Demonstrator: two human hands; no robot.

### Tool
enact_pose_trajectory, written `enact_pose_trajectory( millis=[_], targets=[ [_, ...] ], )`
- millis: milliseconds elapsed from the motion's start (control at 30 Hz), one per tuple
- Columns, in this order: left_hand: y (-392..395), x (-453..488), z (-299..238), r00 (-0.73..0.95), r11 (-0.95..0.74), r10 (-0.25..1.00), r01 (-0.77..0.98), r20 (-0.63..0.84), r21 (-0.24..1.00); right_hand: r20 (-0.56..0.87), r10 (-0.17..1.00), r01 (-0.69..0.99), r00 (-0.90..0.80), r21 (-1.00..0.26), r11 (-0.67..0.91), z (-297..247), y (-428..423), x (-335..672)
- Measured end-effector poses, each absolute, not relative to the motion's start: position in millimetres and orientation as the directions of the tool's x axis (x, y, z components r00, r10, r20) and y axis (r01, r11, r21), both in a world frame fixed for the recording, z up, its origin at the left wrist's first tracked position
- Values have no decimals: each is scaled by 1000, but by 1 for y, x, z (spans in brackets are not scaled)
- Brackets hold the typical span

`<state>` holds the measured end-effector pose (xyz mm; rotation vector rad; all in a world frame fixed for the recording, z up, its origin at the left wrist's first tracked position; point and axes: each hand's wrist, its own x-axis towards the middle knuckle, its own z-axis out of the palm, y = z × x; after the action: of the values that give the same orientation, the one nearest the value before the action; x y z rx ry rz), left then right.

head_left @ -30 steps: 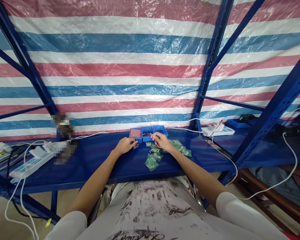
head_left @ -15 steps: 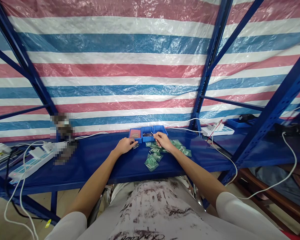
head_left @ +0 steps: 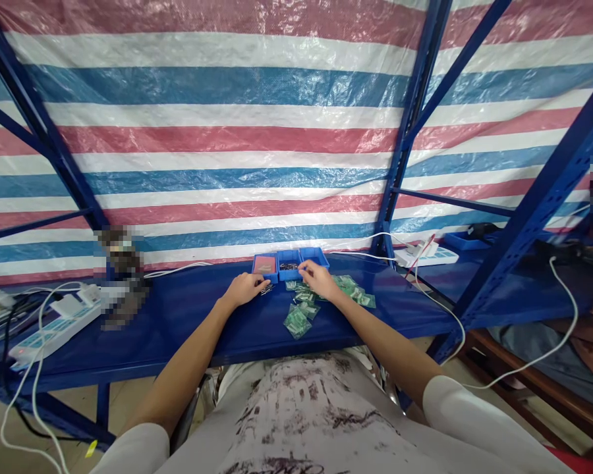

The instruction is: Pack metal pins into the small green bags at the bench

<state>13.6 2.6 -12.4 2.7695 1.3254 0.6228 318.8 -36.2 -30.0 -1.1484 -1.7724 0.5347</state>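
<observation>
My left hand (head_left: 245, 288) rests on the blue shelf (head_left: 188, 316), fingers curled around small dark metal parts that stick out at its right. My right hand (head_left: 315, 278) is pinched closed at the front edge of the middle blue bin (head_left: 289, 261), which holds small dark parts. What its fingertips hold is too small to name. A left bin (head_left: 265, 264) with a reddish inside and a right bin (head_left: 314, 255) flank it. Several small green plastic bags (head_left: 298, 320) lie scattered under and beside my right hand.
A white power strip (head_left: 54, 322) with cables lies at the left, another power strip (head_left: 423, 255) at the right. Blue rack posts (head_left: 534, 210) stand on the right. A striped tarp (head_left: 227, 131) hangs behind the shelf. A white cable (head_left: 534, 355) droops at the right.
My right hand has shifted slightly towards the middle bin. The view has drifted a little. My left hand stays in place.
</observation>
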Motion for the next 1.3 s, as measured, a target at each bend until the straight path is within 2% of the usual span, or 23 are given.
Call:
enact_pose_trajectory(
  millis=[33,100,200,333,567,767,900,1133,1300],
  targets=[
    [2,14,-12,563,-641,750,747,347,176,499,846,593,-191,-628,504,-31,-38,319],
    [1,14,-11,565,-643,750,745,343,178,495,812,733,-309,-421,535,-33,-40,318],
    [1,14,-11,570,-647,747,740,340,181,420,814,790,-402,-290,540,-35,-41,315],
    [2,14,-12,578,-655,742,734,339,180,400,807,786,-434,-270,556,-37,-39,315],
    [3,13,-13,584,-662,732,731,351,167,472,716,712,-514,-232,663,-35,-40,316],
    [1,14,-11,587,-664,733,727,343,173,466,732,703,-497,-277,654,-36,-40,316],
    [0,15,-11,588,-665,733,727,343,175,436,718,701,-543,-237,673,-38,-36,316],
    [-1,16,-10,581,-657,737,735,345,166,480,662,693,-575,-145,707,-35,-38,312],
    [-3,17,-7,577,-654,740,739,346,164,474,664,677,-578,-174,715,-31,-42,312]
  ],
)
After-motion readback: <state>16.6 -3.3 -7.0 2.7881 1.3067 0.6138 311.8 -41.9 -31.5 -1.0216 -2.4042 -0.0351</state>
